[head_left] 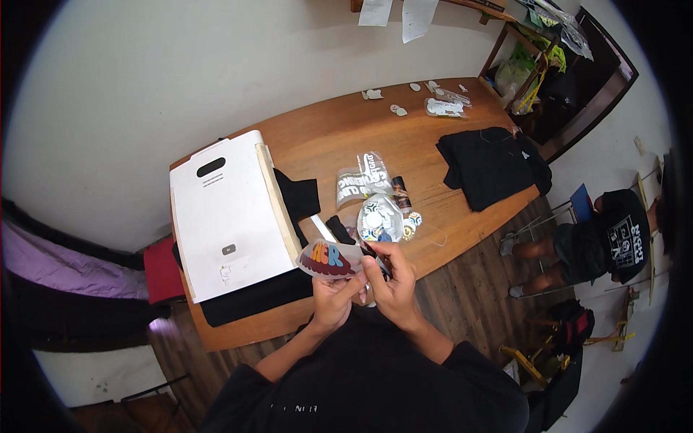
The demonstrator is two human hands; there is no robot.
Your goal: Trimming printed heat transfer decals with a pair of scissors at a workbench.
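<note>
Over the table's front edge, my left hand (333, 297) is closed on a clear film (326, 260) printed with a maroon shape and blue and orange lettering. My right hand (393, 285) is closed at the film's right end, its thumb and fingers pinching a dark thing that they mostly hide. Just beyond my hands sits a clear plastic bag (380, 209) with round printed pieces in it. Loose round stickers (414, 219) lie beside it. Behind are a film with white lettering (352, 186) and a small dark cylinder (401, 195).
A large white machine (229, 216) stands on the wooden table (317, 148) at left, black cloth (253, 297) under its front. Folded black garments (491, 169) lie at right. Clear packets (446, 108) lie at the far end. Another person (613, 234) is at the right, beside a folding chair.
</note>
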